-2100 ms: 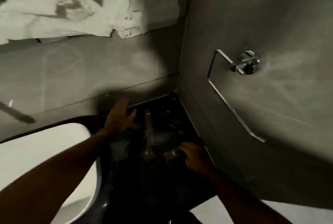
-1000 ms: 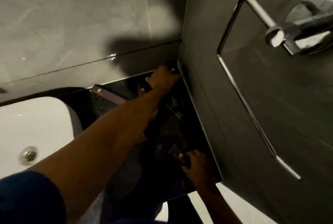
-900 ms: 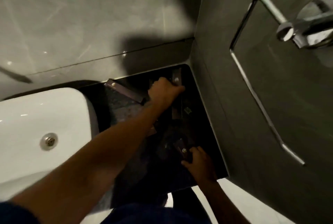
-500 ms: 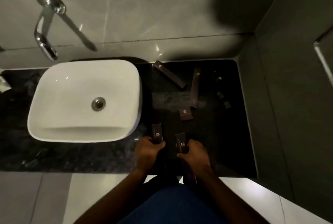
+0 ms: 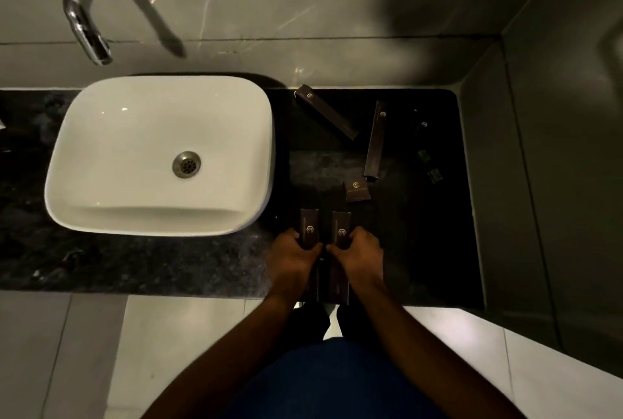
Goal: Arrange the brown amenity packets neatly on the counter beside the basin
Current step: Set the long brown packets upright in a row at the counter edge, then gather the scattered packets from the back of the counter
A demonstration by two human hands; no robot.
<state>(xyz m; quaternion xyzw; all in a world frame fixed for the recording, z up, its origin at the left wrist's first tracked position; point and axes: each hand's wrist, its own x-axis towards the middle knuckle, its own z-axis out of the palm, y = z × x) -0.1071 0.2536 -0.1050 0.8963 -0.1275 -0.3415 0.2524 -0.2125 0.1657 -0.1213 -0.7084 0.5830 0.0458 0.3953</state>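
Two long brown amenity packets lie side by side near the front edge of the black counter (image 5: 421,233), right of the white basin (image 5: 158,155). My left hand (image 5: 293,257) grips the left packet (image 5: 309,226). My right hand (image 5: 359,255) grips the right packet (image 5: 341,230). Both packets point away from me and run parallel. Further back lie a small square brown packet (image 5: 356,191), a long packet (image 5: 376,142) standing nearly straight and another long packet (image 5: 325,111) lying slanted by the back wall.
Small dark items, two with green labels (image 5: 428,166), sit near the right wall (image 5: 539,149). A chrome tap (image 5: 84,21) hangs over the basin from the back wall. Pale floor tiles show below the counter edge.
Earlier my left hand reached to the back corner while the right held a packet. Both hands have come to the front edge, each on a long packet, and the two packets now sit closer and parallel.
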